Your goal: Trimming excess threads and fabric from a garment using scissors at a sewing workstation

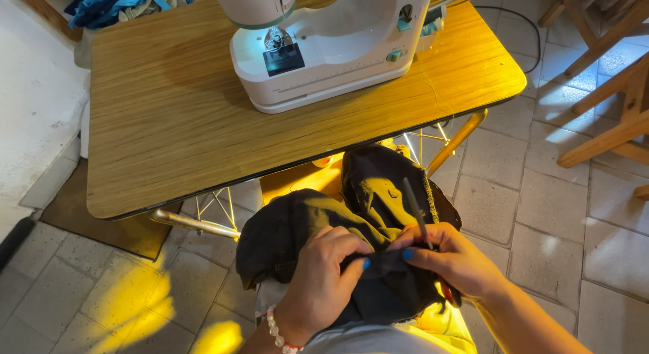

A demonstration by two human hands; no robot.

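Observation:
A dark, black-brown piece of fabric (304, 219) lies bunched on my lap below the table edge. My left hand (324, 276) pinches a fold of it between thumb and fingers; a bead bracelet sits on that wrist. My right hand (453, 259) grips the same fold from the right and also holds a thin grey pointed tool (417, 212) that sticks up and to the left over the cloth. The fingernails are painted blue. A frayed yellowish seam edge (429, 198) runs along the cloth just right of the tool.
A small white sewing machine (324, 50) with its lamp lit stands on a wooden folding table (162, 124) in front of me. Blue fabric (115, 2) lies at the table's far left corner. Wooden chair frames (608, 90) stand at the right on the tiled floor.

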